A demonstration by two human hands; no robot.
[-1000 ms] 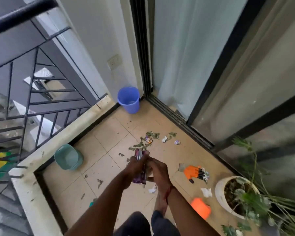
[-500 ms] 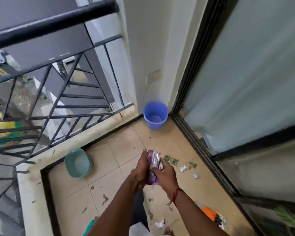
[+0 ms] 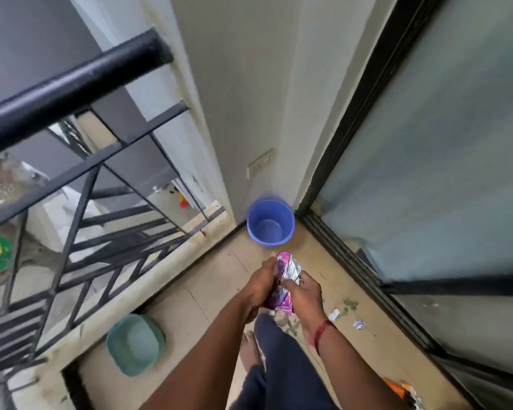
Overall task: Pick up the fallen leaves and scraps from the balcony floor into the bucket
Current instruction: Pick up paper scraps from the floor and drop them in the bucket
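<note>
A blue bucket (image 3: 270, 223) stands in the far corner of the balcony floor, and nothing shows inside it. Just short of it, my left hand (image 3: 259, 287) and my right hand (image 3: 304, 292) both grip a crumpled purple and silver wrapper (image 3: 285, 279), one on each side. Some leaf bits hang under the wrapper. On the tiles to the right lie small paper scraps (image 3: 334, 315) and green leaf bits (image 3: 350, 304).
A teal basin (image 3: 135, 344) sits by the low ledge (image 3: 125, 294) on the left, under the black railing (image 3: 71, 90). A sliding glass door (image 3: 427, 173) runs along the right. An orange glove (image 3: 397, 387) lies at the lower right. My leg and bare foot (image 3: 249, 347) are below my hands.
I have walked toward the bucket, which is now much nearer. Both hands still hold the wrapper and have carried it forward. The leaf pile now lies behind and right.
</note>
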